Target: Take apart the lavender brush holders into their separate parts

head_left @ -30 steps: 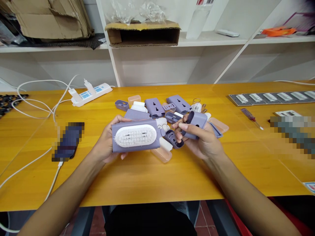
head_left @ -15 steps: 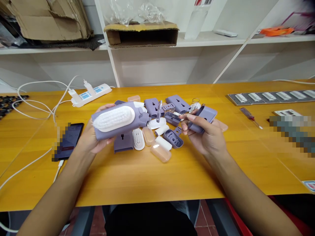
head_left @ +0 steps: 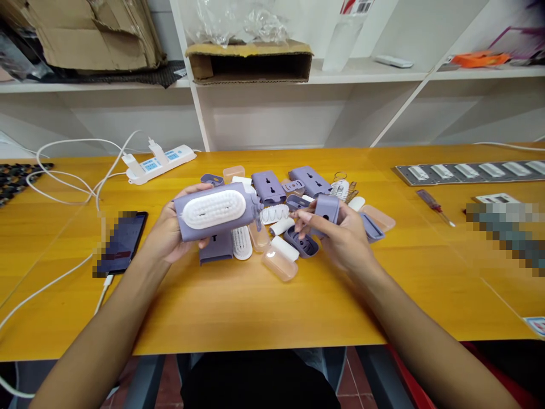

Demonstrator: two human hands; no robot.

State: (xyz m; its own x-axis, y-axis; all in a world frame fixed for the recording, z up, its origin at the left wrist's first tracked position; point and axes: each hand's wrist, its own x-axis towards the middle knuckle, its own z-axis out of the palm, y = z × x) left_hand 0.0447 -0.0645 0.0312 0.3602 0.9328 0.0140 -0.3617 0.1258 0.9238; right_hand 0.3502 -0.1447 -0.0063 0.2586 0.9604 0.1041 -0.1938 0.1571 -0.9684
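Observation:
My left hand (head_left: 166, 227) is closed around a purple brush body (head_left: 184, 215) with an oval pad of white bristles (head_left: 215, 209) facing up. A jointed purple end of the brush body points right, toward my other hand. My right hand (head_left: 344, 230) grips a purple plastic housing (head_left: 327, 209) with a small dark hole in its end. The two held parts are apart. Below and between the hands lie a white bristle pad (head_left: 242, 243), a clear peach cover (head_left: 280, 263), white rollers (head_left: 284, 249) and an oval purple shell (head_left: 301, 242). My right fingertips partly hide some of these parts.
Purple slotted plates (head_left: 268, 186) and a metal wire coil (head_left: 340, 177) lie behind the hands. On the left are a phone (head_left: 121, 241) and a power strip (head_left: 162, 165) with looping white cables. A screwdriver (head_left: 435, 207) and a long metal strip (head_left: 464, 171) lie right. Shelves stand behind.
My left hand has shifted right with the brush body. My right hand has moved left and turned the purple housing, so its holed end now shows. The view has shifted slightly.

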